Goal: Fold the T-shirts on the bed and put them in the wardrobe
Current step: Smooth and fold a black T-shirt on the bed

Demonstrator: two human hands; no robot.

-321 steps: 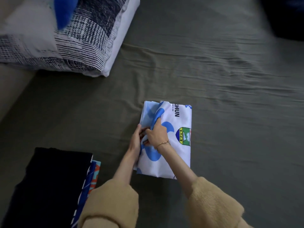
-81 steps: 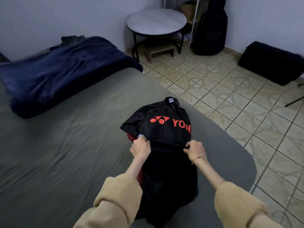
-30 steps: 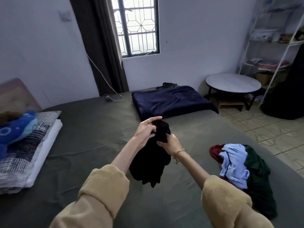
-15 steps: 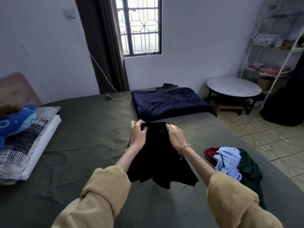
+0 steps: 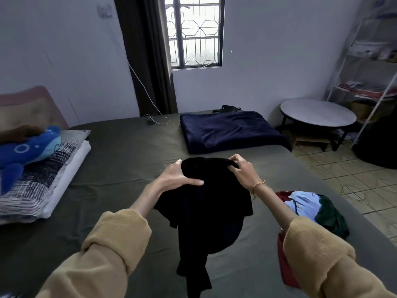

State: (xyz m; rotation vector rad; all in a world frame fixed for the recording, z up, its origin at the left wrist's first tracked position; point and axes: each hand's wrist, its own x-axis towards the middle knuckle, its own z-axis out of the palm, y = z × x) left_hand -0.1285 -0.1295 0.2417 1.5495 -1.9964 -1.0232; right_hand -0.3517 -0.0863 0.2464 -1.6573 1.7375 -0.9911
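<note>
I hold a black T-shirt (image 5: 206, 211) up over the bed (image 5: 120, 164), and its lower part hangs down to the sheet. My left hand (image 5: 179, 176) grips its top left edge, thumb across the front of the cloth. My right hand (image 5: 241, 172) pinches the top right edge with curled fingers. A loose pile of T-shirts (image 5: 309, 209), red, light blue and dark green, lies on the bed to my right, partly hidden by my right sleeve.
A folded navy blanket (image 5: 229, 130) lies at the far side of the bed. Pillows (image 5: 40, 177) with a blue plush toy (image 5: 23, 151) are at the left. A round table (image 5: 318, 115) and a white shelf rack (image 5: 369, 67) stand on the tiled floor at right.
My hands have moved further apart along the black T-shirt's top edge and spread it wider. The shirt hangs lower toward me.
</note>
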